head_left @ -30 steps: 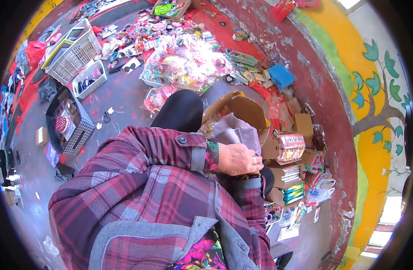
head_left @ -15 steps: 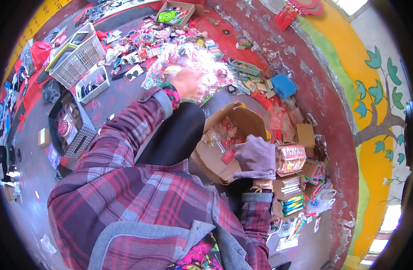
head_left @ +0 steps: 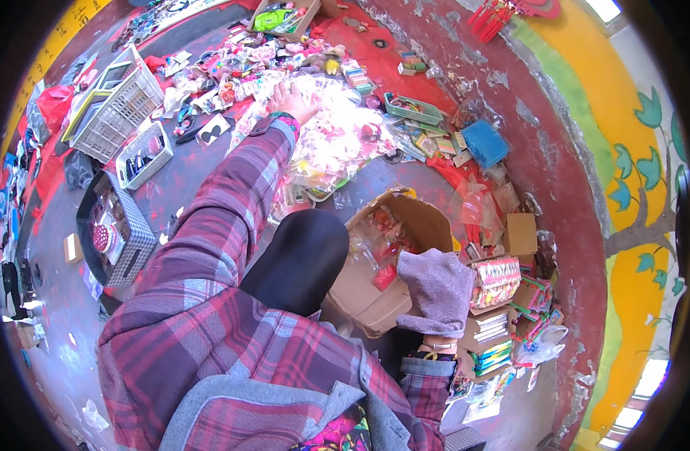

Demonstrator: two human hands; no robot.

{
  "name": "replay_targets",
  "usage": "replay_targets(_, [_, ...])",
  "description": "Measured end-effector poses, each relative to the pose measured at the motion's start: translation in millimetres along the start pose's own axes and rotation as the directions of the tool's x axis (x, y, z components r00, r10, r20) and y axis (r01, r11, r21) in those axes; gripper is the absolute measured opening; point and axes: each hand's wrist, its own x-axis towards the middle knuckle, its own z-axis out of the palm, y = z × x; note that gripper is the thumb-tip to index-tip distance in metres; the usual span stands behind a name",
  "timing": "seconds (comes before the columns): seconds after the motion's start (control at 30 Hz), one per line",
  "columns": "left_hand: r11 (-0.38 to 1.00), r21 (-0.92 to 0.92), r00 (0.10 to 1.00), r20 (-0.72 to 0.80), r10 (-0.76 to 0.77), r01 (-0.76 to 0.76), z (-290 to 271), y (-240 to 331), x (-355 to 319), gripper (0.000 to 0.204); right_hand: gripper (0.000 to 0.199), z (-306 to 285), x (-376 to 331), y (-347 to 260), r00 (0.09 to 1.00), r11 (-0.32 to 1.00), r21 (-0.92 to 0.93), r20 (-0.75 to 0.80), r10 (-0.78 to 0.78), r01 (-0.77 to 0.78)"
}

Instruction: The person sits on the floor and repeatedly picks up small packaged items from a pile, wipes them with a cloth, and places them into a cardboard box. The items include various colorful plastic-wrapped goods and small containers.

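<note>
My bare left hand (head_left: 294, 103) reaches out over a spread pile of small plastic-wrapped goods (head_left: 341, 128), fingers stretched out and apart. It touches the pile's far left part; glare blurs the single packets there. My right hand (head_left: 437, 292), in a greyish-purple knitted glove, is closed over the near right rim of an open cardboard box (head_left: 378, 304). Its fingertips are partly hidden. Inside that box lie clear plastic bags and small red and pink pieces (head_left: 386, 234). The box stands just right of my bent knee (head_left: 300, 255).
On the left stand a white crate (head_left: 119, 113), a small white basket (head_left: 146, 161) and a grey-black bin (head_left: 134, 240). A green basket (head_left: 414, 110) and blue packet (head_left: 485, 144) lie toward the red wall (head_left: 536, 120). Stacked boxed goods (head_left: 495, 282) sit beside my right hand.
My left hand has moved farther away and slightly left over the pile, and its arm has straightened. The gloved right hand stays at the box rim. The whole view has shifted a little.
</note>
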Motion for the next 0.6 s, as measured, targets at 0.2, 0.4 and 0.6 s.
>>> replay_targets(0.2, [0.993,-0.020,0.991,0.063,-0.115,0.117,31.9,5.2,21.9,0.091,0.037,9.1,0.4,8.7,0.999,1.000,-0.018,0.039,0.022,-0.021])
replay_targets(0.4, [0.975,-0.221,0.995,0.103,0.016,0.007,39.6,-12.7,28.9,0.082,0.043,9.1,2.6,3.5,0.992,0.988,-0.140,0.103,0.074,-0.059])
replay_targets(0.6, [0.869,-0.482,0.987,0.043,0.153,-0.114,16.7,-35.3,31.0,0.069,0.040,7.5,-1.2,-5.7,0.998,0.979,-0.202,0.041,0.043,-0.033])
